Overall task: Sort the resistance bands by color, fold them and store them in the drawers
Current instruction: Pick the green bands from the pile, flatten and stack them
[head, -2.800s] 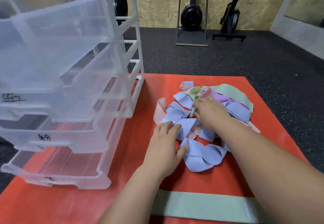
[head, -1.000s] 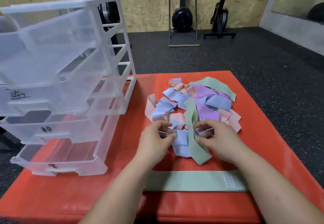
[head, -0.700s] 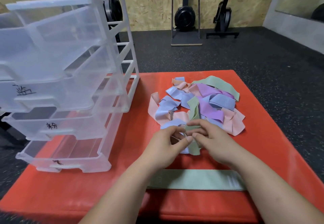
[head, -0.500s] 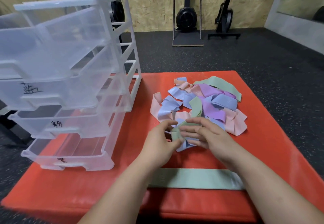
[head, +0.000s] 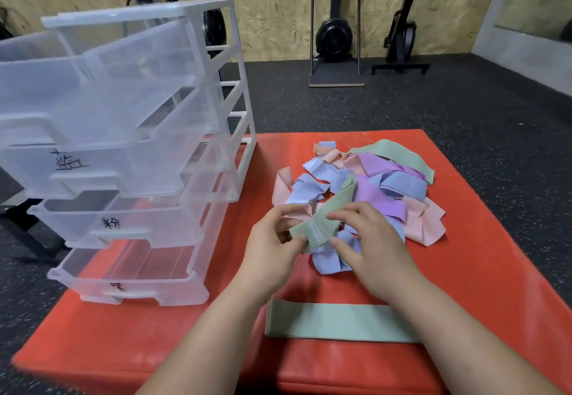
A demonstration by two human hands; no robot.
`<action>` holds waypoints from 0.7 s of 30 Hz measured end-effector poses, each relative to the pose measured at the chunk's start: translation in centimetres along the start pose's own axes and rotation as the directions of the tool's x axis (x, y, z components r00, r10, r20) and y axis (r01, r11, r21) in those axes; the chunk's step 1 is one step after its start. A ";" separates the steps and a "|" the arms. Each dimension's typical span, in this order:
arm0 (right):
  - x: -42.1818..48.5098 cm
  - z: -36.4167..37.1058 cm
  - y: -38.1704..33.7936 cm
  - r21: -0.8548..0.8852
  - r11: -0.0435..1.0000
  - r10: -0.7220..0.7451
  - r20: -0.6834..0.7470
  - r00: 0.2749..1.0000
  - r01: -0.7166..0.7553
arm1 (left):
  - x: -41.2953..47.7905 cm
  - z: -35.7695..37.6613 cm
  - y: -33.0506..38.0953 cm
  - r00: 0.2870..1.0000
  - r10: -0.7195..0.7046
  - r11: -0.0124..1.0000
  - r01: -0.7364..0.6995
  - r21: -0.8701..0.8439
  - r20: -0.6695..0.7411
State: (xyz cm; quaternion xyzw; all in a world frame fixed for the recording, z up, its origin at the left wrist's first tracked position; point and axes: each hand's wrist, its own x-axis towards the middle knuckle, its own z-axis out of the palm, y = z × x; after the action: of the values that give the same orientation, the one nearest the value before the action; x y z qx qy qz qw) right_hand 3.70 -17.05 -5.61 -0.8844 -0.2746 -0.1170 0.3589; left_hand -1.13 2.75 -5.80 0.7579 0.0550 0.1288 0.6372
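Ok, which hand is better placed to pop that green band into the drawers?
Likely the left hand: it pinches the green band, and the drawers stand on its side. The right hand, also holding the band, would have to reach across.

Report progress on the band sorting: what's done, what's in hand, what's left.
Done: only one flat green band lies apart at the near edge of the mat. In hand: the left hand and right hand pinch a second green band over the mixed pile. Left: that pile of blue, pink, purple and green bands needs sorting and folding, and the drawers show no bands inside.
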 end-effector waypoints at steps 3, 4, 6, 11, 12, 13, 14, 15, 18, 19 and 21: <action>0.5 0.4 -0.7 0.019 0.970 0.241 -0.056 0.969 -0.240 | 0.0 0.3 0.3 0.999 0.012 0.999 -0.010 -0.044 0.036; 0.6 0.4 -0.9 0.055 0.939 0.341 -0.004 0.940 -0.340 | 0.0 0.4 0.4 0.999 0.012 0.999 -0.010 -0.054 0.034; 0.8 0.3 -1.1 0.235 0.840 0.469 0.137 0.873 -0.488 | -0.1 0.7 0.8 1.000 -0.007 0.994 0.010 -0.109 0.030; 0.8 -1.2 -1.9 0.695 0.552 0.524 0.140 0.840 -0.461 | -0.5 1.7 0.9 0.995 -0.093 0.991 0.096 -0.090 0.037; 0.8 -1.7 -1.9 0.706 0.562 0.516 0.107 0.850 -0.430 | -0.5 2.0 0.9 0.992 -0.110 0.990 0.114 -0.079 0.058; 0.7 -2.2 -1.7 0.687 0.608 0.495 0.064 0.866 -0.398 | -0.6 2.2 0.9 0.990 -0.119 0.991 0.124 -0.058 0.078; 0.7 -2.7 -1.4 0.640 0.678 0.460 0.015 0.888 -0.362 | -0.7 2.4 0.9 0.990 -0.114 0.993 0.115 -0.018 0.082; 0.7 -3.2 -1.0 0.575 0.751 0.415 -0.029 0.909 -0.325 | -0.7 2.6 0.8 0.993 -0.092 0.995 0.090 0.031 0.069; 0.3 -5.4 0.2 0.324 0.917 0.269 -0.072 0.960 -0.232 | -0.7 2.6 0.6 0.998 0.062 0.978 -0.062 0.199 0.003; 0.0 -6.2 0.7 0.219 0.955 0.218 -0.060 0.974 -0.201 | -0.8 2.7 0.7 0.992 0.127 0.961 -0.127 0.247 0.016; -0.6 -7.5 1.4 0.059 0.991 0.123 0.002 0.992 -0.123 | -0.9 3.0 1.0 0.969 0.223 0.914 -0.245 0.322 0.104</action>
State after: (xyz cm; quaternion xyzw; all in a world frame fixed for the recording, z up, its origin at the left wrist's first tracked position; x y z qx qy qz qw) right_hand 3.95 -23.35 -1.32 -0.8884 -0.2226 -0.0875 0.3917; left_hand -1.22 -0.52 -5.40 0.8593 -0.0360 0.1685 0.4815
